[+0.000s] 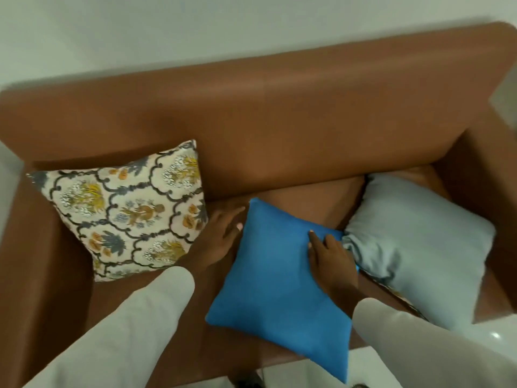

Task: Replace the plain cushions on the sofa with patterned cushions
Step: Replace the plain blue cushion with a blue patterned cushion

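- On the smooth brown sofa (pixel 279 130), a square blue cushion (pixel 277 278) was pressed between the left hand (pixel 221 239) and right hand (pixel 330 261), fingers spread flat, not closed.
- A floral patterned cushion (pixel 126 211) leaned left; a crumpled pale cushion (pixel 419 242) lay right, half hiding patterned fabric.

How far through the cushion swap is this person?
Partly done: one patterned cushion leans at the sofa's left end. In hand: left hand and right hand are on the plain blue cushion. Left: that one and the pale grey cushion remain on the seat.
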Motion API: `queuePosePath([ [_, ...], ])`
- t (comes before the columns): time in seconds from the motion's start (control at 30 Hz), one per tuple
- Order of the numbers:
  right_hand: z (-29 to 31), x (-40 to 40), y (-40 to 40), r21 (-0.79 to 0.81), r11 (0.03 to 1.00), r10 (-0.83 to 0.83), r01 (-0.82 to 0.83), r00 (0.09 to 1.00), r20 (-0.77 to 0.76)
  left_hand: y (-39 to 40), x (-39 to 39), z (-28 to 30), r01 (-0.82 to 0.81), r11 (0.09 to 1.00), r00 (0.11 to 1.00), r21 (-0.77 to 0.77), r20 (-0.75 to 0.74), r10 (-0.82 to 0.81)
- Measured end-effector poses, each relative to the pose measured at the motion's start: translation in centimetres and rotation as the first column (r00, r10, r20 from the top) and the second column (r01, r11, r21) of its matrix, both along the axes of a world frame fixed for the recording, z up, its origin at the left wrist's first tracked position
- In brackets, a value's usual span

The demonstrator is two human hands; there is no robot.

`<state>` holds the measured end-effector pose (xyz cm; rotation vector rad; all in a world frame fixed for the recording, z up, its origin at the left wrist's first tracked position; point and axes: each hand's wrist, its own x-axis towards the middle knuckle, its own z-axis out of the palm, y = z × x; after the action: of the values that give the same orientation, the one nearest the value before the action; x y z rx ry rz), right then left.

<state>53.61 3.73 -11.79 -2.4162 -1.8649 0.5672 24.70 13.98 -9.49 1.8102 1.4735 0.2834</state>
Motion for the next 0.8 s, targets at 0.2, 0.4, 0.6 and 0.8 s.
queuePosePath([
  [0.2,-1.0,5.4,-7.5,-0.149,0.987,-0.085,0.057,0.978,-0.191,-8.1,4.4,-5.0,-0.304,0.864,0.943,-0.402,0.000,0.332],
  [0.4,-0.6,5.9,-4.5,-0.269,0.957,-0.258,0.104,0.727,-0.637,-8.1,4.3,-1.9,-0.444,0.721,0.836,-0.532,0.043,0.547],
  [0.6,2.1,8.3,4.7,-0.537,0.785,-0.592,0.309,0.119,-0.797,-1.5,-1.8,6.5,-0.371,0.568,0.698,-0.735,0.182,0.692],
  [0.8,3.9,9.4,14.2,-0.434,0.799,-0.476,0.417,-0.004,-0.880,5.5,-1.2,7.6,-0.383,0.637,0.557,-0.669,0.383,0.737],
])
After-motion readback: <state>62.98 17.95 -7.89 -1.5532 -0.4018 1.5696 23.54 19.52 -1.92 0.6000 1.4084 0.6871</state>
